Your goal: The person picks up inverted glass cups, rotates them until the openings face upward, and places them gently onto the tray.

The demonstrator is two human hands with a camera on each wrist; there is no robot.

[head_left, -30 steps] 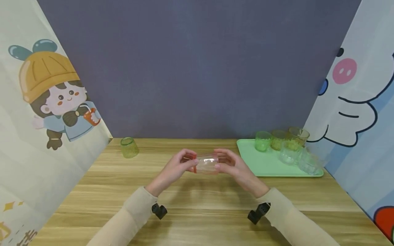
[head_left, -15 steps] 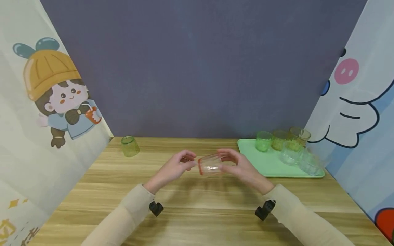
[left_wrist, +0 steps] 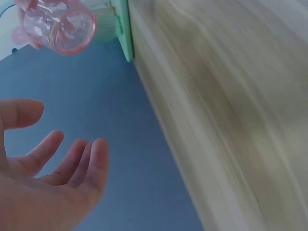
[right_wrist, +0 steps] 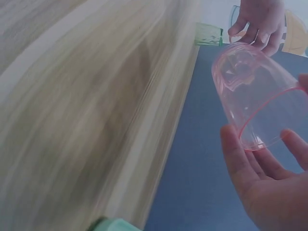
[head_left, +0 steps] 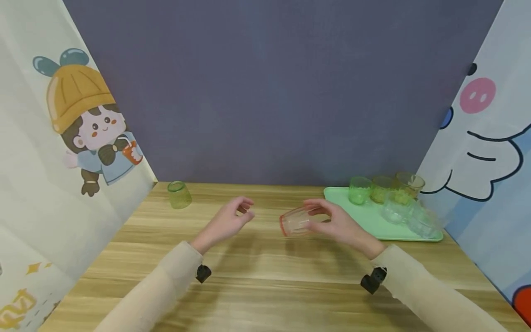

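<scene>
A clear pink cup lies on its side in the air above the wooden table, mouth to the left. My right hand grips it by the base end, thumb and fingers curled round it. In the right wrist view the pink cup rests against my right hand's fingers. My left hand hovers a little to the left of the cup, fingers relaxed, holding nothing. The left wrist view shows my left hand's bare palm with the pink cup apart from it.
A mint green tray at the back right carries a green cup, a yellow-green cup, an amber cup and two clear cups. A green cup stands upside down at the back left. Cartoon-printed curtains flank the table.
Both hands held the pink cup before. My left hand has let go and drawn back to the left, while my right hand has carried the cup to the right.
</scene>
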